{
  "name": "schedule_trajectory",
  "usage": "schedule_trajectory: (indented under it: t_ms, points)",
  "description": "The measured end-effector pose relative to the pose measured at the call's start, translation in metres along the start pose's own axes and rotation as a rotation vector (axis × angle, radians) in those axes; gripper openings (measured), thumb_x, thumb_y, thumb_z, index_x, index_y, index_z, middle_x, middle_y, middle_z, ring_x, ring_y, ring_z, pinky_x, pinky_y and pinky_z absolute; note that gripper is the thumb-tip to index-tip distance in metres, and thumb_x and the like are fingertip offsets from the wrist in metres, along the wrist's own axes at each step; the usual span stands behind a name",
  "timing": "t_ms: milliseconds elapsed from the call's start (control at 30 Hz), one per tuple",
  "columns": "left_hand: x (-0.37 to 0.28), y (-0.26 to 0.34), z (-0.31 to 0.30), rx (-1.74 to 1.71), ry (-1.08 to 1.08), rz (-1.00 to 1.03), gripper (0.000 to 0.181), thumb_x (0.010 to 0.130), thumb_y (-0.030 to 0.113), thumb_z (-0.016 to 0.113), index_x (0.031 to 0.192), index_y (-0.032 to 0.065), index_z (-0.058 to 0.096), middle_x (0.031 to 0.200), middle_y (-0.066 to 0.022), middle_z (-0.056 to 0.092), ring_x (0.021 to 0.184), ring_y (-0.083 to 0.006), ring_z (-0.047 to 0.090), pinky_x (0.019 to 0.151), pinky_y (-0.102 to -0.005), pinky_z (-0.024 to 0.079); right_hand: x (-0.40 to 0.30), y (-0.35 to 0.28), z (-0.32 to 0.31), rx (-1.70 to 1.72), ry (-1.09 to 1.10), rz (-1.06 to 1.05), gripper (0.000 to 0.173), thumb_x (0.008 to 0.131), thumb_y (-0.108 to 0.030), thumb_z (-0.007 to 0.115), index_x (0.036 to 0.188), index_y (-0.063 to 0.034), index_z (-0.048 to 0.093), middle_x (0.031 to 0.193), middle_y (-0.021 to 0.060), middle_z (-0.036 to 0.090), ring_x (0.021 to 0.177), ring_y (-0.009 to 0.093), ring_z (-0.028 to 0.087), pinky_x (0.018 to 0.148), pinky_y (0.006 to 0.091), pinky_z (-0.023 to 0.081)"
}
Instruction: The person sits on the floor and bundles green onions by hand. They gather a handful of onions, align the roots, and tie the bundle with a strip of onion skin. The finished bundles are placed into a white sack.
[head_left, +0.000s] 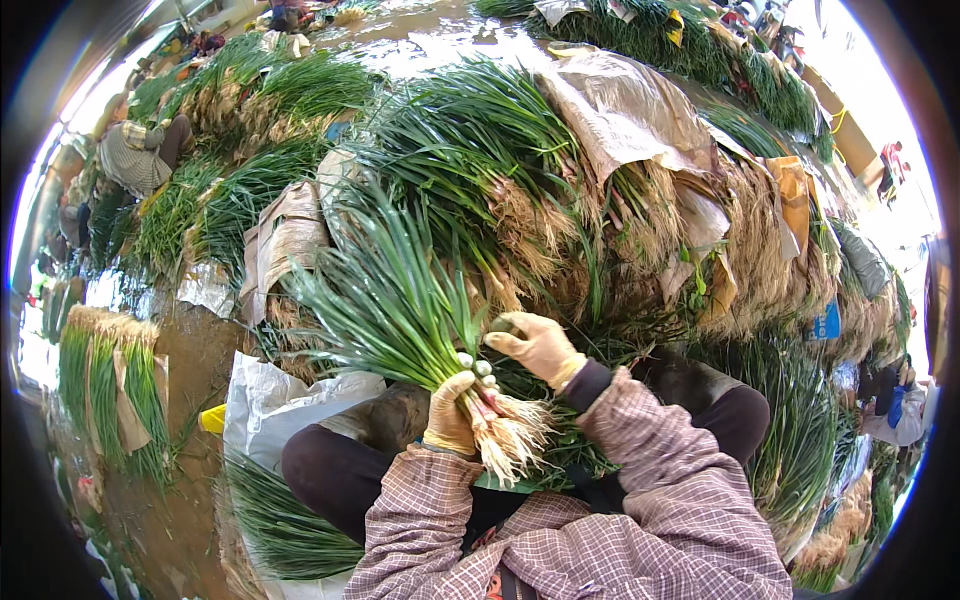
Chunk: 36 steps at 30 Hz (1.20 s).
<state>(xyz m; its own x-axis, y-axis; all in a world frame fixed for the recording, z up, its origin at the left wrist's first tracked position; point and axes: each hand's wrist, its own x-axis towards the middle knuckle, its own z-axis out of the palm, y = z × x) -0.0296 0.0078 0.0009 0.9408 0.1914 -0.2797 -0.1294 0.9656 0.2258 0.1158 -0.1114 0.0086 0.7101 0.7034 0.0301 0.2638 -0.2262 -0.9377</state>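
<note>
My left hand (451, 412), in a pale glove, grips a bunch of long green allium plants (405, 311) near the stem bases. Its leaves fan out away from me to the upper left. The pinkish stems end in stringy pale roots (514, 439) on my side. Several small round white pieces (482, 367) show on the bunch just above the left thumb. My right hand (538, 349), gloved too, is beside the bunch on its right, with bent fingers by the leaves. Whether a leaf is pinched between its fingertips is unclear.
A big heap of similar plants (465, 150) lies ahead, partly under brown sacking (622, 105). White plastic sheeting (274, 405) and cut greens (289, 525) lie left of my bent knees (337, 465). Tied bunches (112, 382) rest on wet ground. A person (139, 154) sits further off.
</note>
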Motion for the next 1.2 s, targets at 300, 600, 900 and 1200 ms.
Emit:
schedule_trajectory:
  t_ms: [300,600,900,1200]
  points:
    - [0.004,-0.005,0.000,0.226,0.232,-0.014,0.021,0.082,0.009,0.061,0.100,-0.0021,0.059,0.083,-0.0159,0.065,0.066,-0.0282,0.065,0.059,-0.0372,0.056,-0.002,-0.012,0.041,0.308,0.172,0.115,0.012,0.090,-0.007,0.064,0.100,-0.0006,0.062,0.085,0.0015,0.062,0.070,0.006,0.056,0.062,0.0196,0.047]
    - [0.011,0.007,-0.008,0.212,0.255,0.118,0.023,0.081,0.009,0.063,0.099,-0.0040,0.060,0.088,-0.0163,0.066,0.071,-0.0259,0.066,0.063,-0.0348,0.057,-0.064,-0.036,-0.004,0.910,0.084,-0.128,0.013,0.092,-0.006,0.060,0.103,0.0002,0.062,0.092,0.0072,0.067,0.082,0.016,0.064,0.074,0.0305,0.054]
    - [0.008,0.010,-0.013,-0.155,-0.124,-0.012,0.024,0.086,0.006,0.059,0.109,0.0064,0.058,0.096,-0.0095,0.061,0.083,-0.0207,0.060,0.073,-0.0349,0.054,-0.040,0.016,-0.055,-0.338,-0.167,0.086,0.028,0.088,-0.025,0.061,0.108,-0.0055,0.068,0.102,0.0146,0.069,0.093,0.028,0.066,0.086,0.0345,0.051]
    - [0.007,0.018,-0.018,-0.293,-0.123,-0.112,0.035,0.086,0.008,0.062,0.119,0.0016,0.052,0.081,-0.0040,0.052,0.078,-0.0158,0.056,0.076,-0.0305,0.052,0.094,0.031,0.048,0.277,0.065,0.569,0.031,0.093,-0.019,0.060,0.113,0.0042,0.060,0.090,0.0112,0.067,0.069,0.017,0.064,0.060,0.0284,0.051]
